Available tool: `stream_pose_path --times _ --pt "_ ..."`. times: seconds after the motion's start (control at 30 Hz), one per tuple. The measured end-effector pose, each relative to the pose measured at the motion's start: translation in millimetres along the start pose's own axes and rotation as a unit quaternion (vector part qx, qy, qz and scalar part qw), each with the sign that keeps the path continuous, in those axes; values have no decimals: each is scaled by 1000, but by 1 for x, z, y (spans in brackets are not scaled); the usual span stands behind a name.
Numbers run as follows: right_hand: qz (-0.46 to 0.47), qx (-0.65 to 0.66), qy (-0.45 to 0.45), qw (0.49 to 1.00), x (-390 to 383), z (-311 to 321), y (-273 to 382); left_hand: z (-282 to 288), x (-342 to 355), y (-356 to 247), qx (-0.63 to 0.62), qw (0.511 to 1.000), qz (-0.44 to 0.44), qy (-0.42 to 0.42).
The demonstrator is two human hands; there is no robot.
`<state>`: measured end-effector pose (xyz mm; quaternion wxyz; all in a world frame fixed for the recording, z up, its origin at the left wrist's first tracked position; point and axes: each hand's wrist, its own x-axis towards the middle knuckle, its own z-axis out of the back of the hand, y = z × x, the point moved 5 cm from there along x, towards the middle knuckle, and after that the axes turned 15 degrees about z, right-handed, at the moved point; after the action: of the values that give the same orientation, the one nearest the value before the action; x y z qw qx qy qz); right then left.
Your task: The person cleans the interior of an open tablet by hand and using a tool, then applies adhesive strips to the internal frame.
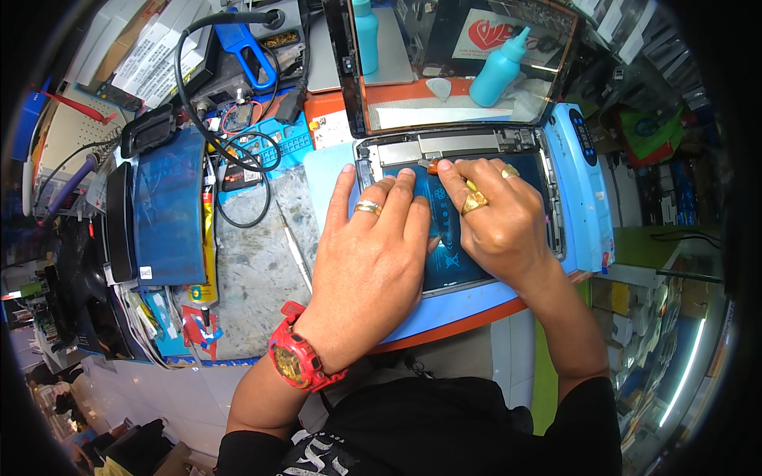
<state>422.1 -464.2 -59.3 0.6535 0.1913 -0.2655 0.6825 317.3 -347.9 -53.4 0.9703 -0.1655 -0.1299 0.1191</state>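
Note:
An opened tablet [542, 170] lies on a light blue pad, its dark battery [452, 266] and metal inner parts exposed. My left hand [369, 242] rests on its left side, fingers stretched out and slightly apart, holding nothing. Two of those fingertips touch the battery's upper edge. Pinched in my right hand [504, 218] is a small tool with an orange handle [433, 166] and a thin metal tip. The tip is close to the battery's top edge, near my left fingers; my right fingers hide the rest. A black-framed glass panel [355, 79] stands upright behind the tablet.
A light blue device [586, 151] with a dark keypad stands at the right. A screwdriver-like pen tool [295, 250] lies on the grey mat [246, 270] to the left. Beyond are a yellow tube [208, 254], a black cable [181, 79] and a turquoise bottle [366, 40].

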Motion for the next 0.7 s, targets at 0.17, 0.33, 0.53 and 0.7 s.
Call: stream_pose_path --times 0.17,0.33,0.53,0.7 --pt "-20 10 -10 1000 0 -2 -4 -1 0 0 -2 1000 1 -5" --pt "-78 41 -11 996 5 5 -13 -1 0 1 -1 1000 4 -1" --pt "-81 49 -19 995 3 1 -15 -1 0 0 1 1000 3 -1" --pt "-156 130 -43 978 2 0 -21 -1 0 1 1 1000 4 0"
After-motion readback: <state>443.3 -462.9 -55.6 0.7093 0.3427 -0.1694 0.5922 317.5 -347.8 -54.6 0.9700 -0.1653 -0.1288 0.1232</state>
